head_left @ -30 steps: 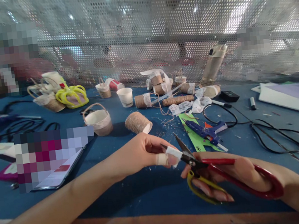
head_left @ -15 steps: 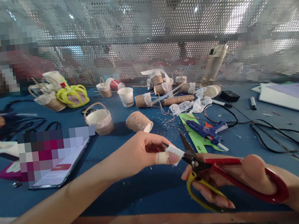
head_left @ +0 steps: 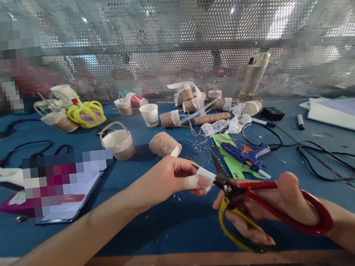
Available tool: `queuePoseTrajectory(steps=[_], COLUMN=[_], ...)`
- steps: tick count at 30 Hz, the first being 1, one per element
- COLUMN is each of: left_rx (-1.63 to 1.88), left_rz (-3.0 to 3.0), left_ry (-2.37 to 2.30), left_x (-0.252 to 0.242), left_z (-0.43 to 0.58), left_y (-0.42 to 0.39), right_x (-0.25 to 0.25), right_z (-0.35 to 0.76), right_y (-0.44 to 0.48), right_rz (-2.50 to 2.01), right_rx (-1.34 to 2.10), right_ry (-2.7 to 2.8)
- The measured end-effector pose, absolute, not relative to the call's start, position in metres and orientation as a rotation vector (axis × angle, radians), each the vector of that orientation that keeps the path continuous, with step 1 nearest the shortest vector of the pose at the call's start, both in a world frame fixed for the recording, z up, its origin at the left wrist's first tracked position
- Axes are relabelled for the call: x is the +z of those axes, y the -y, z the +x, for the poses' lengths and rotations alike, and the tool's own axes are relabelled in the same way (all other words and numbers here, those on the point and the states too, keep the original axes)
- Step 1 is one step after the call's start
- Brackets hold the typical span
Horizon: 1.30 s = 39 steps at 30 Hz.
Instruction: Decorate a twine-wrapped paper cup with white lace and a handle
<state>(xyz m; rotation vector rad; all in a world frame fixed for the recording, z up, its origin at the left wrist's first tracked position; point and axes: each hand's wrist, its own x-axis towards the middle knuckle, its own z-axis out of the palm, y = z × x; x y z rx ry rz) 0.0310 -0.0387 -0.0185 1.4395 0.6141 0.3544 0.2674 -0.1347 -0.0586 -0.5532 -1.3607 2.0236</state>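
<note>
My left hand [head_left: 170, 178] pinches a small white strip [head_left: 206, 175] between thumb and fingers; the thumb wears a bandage. My right hand [head_left: 269, 208] grips scissors [head_left: 235, 190] with one red and one yellow handle. Their blades are spread apart around the strip's end, and one blade points up. Both hands hover just above the blue table [head_left: 162, 224] near its front edge.
A twine-wrapped cup [head_left: 165, 145] and a small basket cup [head_left: 118, 142] lie behind my left hand. A blue glue gun [head_left: 244, 155] rests on green paper with black cables [head_left: 321, 159] to the right. A phone [head_left: 69, 192] lies left. Several cups, lace and twine crowd the back.
The scissor blades have opened wider and the yellow handle has dropped. Another person's hand, seen at the left edge half a second ago, has gone from view.
</note>
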Motion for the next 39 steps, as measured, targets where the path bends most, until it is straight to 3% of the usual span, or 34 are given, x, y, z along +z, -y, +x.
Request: queuePoseTrajectory(steps=[39], left_rx=[0.272], left_rz=[1.529], left_ry=[-0.531], left_x=[-0.026], left_z=[0.031], left_y=[0.039], right_x=[-0.058], right_z=[0.26], right_y=[0.13], right_rz=[-0.584], right_rx=[2.047], right_ry=[1.301])
